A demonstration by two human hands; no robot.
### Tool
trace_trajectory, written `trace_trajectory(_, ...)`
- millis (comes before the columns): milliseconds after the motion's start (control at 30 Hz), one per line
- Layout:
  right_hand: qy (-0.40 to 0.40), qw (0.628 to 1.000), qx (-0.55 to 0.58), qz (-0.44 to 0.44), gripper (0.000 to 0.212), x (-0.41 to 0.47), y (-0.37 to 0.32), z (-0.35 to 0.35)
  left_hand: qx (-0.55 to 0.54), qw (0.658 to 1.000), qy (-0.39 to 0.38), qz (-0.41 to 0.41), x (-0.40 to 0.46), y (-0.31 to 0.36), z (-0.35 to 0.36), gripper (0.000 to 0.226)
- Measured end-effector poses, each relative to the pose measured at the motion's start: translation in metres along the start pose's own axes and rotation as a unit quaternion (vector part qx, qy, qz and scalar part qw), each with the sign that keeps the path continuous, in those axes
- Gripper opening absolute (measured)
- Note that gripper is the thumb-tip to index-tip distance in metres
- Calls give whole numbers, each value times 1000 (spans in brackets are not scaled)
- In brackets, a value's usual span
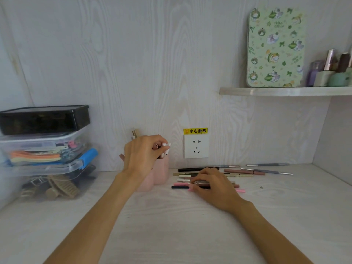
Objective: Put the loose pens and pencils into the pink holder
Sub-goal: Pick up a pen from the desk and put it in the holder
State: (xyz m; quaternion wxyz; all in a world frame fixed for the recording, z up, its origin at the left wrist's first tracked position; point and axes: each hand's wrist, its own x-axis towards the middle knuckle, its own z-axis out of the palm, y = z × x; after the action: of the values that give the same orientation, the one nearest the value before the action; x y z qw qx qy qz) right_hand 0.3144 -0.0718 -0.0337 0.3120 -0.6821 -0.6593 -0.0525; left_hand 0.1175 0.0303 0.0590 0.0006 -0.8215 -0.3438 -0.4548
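The pink holder stands on the desk near the back wall, partly hidden behind my left hand. That hand hovers over the holder's mouth and pinches a thin white pen that stands in the holder. Just right of the holder lies a pile of loose pens and pencils, black, gold, pink and brown. My right hand rests on the pile, its fingertips curled round a thin pen there. A few grey pens lie farther right, by the wall.
Stacked clear storage boxes with a black-lidded box on top fill the left side of the desk. A wall socket sits behind the pens. A shelf at upper right carries a green patterned tin and small bottles.
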Motion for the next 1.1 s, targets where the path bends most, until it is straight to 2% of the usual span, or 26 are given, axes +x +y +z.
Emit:
trace_trajectory(100, 0, 1000, -11, -15, 27, 1, -2, -1, -12, 1000, -7, -11, 6, -3, -7, 9)
trace_trajectory(200, 7, 998, -43, -39, 25, 2, -6, 2, 20, 1000, -23, -1, 9, -4, -4, 12)
trace_trajectory(300, -4, 995, -71, -68, 29, 3, -10, 6, 96, 993, -41, 57, 7, -4, 6, 19)
trace_trajectory(467, 1, 992, -85, -98, 27, 4, -19, 9, 167, 978, -27, 122, -1, 0, 10, 26)
trace_trajectory(533, 1, 990, -91, -106, 26, 4, -25, 12, 181, 974, -11, 137, -9, 3, 11, 40)
trace_trajectory(600, -7, 991, -85, -103, 27, 5, -30, 15, 143, 981, 31, 126, -22, 8, 10, 45)
trace_trajectory(700, -16, 994, -72, -84, 33, 5, -32, 17, 55, 986, 93, 130, -47, 13, 15, 30)
trace_trajectory(833, -9, 994, -74, -81, 25, 5, -32, 15, 16, 985, 91, 148, -69, 12, 26, 15)
trace_trajectory(933, -4, 994, -70, -81, 22, 7, -30, 15, 2, 990, 86, 116, -70, 9, 28, 17)
trace_trajectory(1000, 31, 999, -15, -35, 18, 10, -27, 9, -22, 992, 92, 83, -70, 8, 26, 18)
trace_trajectory(1100, 162, 980, 108, 41, 13, 16, -22, -6, -49, 996, 47, 52, -72, 8, 30, 11)
